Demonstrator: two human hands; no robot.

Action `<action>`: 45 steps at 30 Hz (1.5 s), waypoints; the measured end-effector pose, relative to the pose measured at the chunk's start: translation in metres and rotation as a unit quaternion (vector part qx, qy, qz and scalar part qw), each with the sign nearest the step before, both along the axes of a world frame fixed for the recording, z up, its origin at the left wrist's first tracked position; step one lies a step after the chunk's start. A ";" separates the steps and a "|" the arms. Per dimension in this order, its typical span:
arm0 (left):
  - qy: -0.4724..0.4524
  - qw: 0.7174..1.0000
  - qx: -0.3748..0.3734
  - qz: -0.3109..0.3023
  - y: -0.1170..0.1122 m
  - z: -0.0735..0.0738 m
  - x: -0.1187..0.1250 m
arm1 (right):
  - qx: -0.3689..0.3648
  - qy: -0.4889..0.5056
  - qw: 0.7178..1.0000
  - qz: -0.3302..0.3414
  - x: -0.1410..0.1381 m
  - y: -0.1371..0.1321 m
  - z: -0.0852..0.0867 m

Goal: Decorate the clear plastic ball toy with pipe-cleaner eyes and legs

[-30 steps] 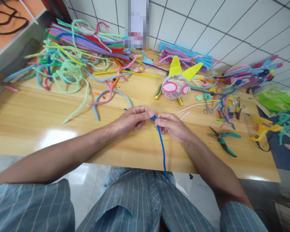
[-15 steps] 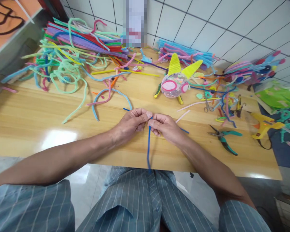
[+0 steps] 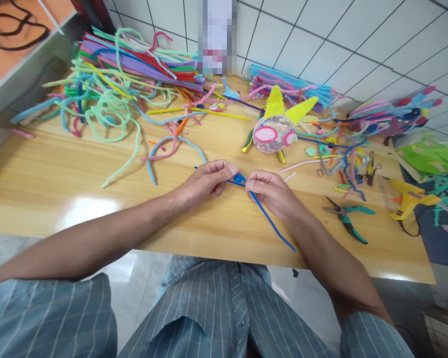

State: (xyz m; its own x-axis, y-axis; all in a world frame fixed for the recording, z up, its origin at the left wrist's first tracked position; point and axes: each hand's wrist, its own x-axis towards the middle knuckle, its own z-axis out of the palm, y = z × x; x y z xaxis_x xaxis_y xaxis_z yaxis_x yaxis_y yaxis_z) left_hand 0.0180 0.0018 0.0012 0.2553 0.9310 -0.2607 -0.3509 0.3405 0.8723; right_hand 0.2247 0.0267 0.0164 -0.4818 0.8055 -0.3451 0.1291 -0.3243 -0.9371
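Both of my hands pinch one blue pipe cleaner over the middle of the wooden table. My left hand grips its short end with thumb and fingers closed. My right hand pinches it just to the right, and a small blue coil sits between the two hands. The long free end trails down and to the right, under my right wrist, towards the table's near edge.
A craft pig with yellow ears stands behind my hands. Heaps of coloured pipe cleaners fill the back left and back right. Teal-handled pliers, small scissors and a yellow glue gun lie to the right.
The pipe cleaner's long tail has swung from hanging straight down over the table edge to lying out to the right on the table. A small coil now shows between my hands.
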 end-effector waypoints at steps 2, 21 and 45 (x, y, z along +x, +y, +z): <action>0.041 0.998 0.017 -0.033 0.002 0.002 -0.003 | -0.008 -0.006 1.000 0.014 0.002 0.001 0.001; -0.027 0.998 -0.008 0.049 -0.013 -0.008 0.010 | 0.096 0.006 0.995 -0.012 -0.012 -0.013 -0.012; 0.195 0.968 0.148 -0.055 0.007 0.053 -0.013 | 0.329 -0.098 0.939 0.039 0.012 0.008 0.060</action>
State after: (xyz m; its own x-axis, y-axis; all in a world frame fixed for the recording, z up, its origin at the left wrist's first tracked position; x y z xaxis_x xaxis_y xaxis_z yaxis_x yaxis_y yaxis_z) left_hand 0.0050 0.0090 0.0545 0.2934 0.9524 -0.0828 0.0496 0.0714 0.9962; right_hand 0.2369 0.0345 0.0768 -0.5266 0.8408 0.1258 0.3198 0.3330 -0.8871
